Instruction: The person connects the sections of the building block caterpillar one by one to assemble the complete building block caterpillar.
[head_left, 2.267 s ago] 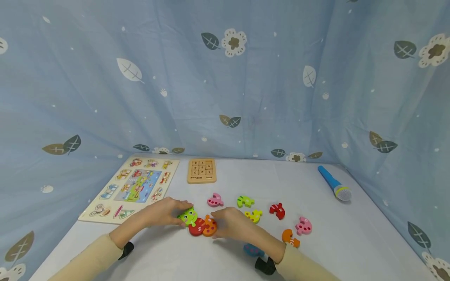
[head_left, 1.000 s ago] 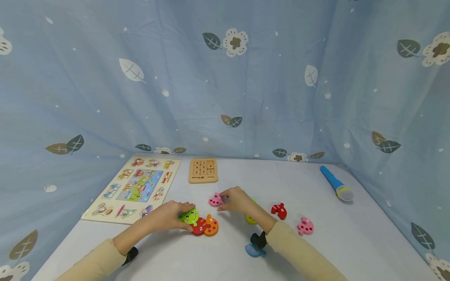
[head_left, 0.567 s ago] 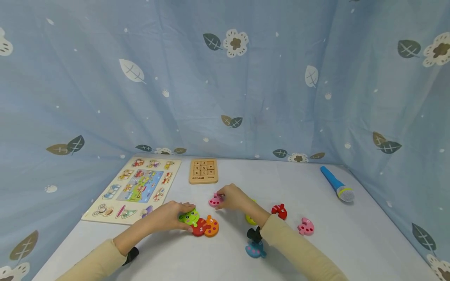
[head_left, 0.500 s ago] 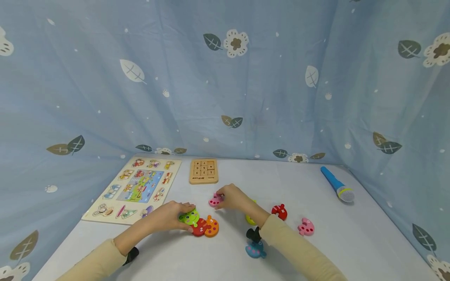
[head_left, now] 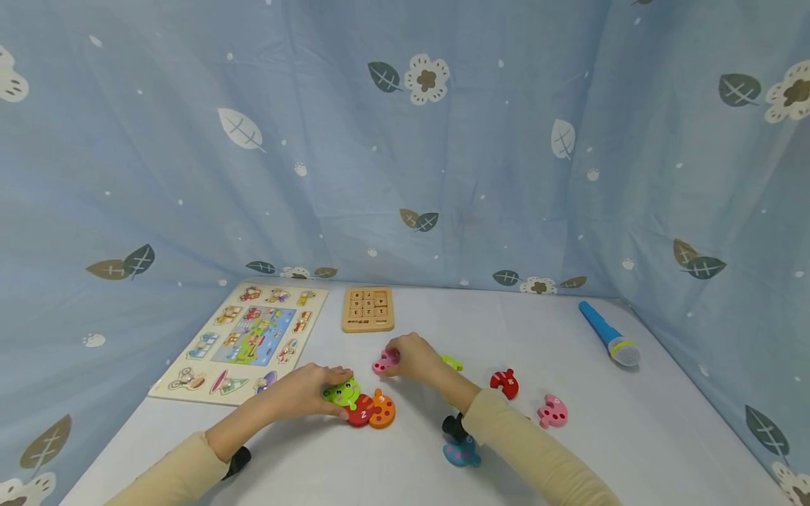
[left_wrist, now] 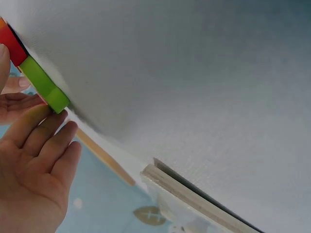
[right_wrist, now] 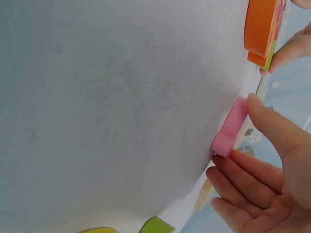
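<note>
My left hand (head_left: 300, 393) holds the joined start of a wooden caterpillar puzzle, fingers at the green smiling head piece (head_left: 344, 394) and thumb against the red piece (head_left: 360, 412) marked 2. Fitted to the red piece's right side is a dotted orange piece (head_left: 382, 411) marked 3. Behind these, my right hand (head_left: 414, 360) pinches a dotted pink piece (head_left: 382, 364) between thumb and fingertips. In the right wrist view the pink piece (right_wrist: 232, 125) is seen edge-on, close over the white tabletop, apart from the joined pieces.
Loose caterpillar pieces lie to the right: a green one (head_left: 452, 362), a red one (head_left: 504, 384), a pink one (head_left: 553, 411) and a blue one (head_left: 462, 454). My right forearm hides others. Farther back are a peg puzzle board (head_left: 204, 365), a sliding number puzzle (head_left: 368, 326) and a toy microphone (head_left: 607, 330).
My right hand has left the orange piece, reached back to the pink piece and pinched it, shifting it slightly left and nearer. My left thumb has moved from the green head to the red piece.
</note>
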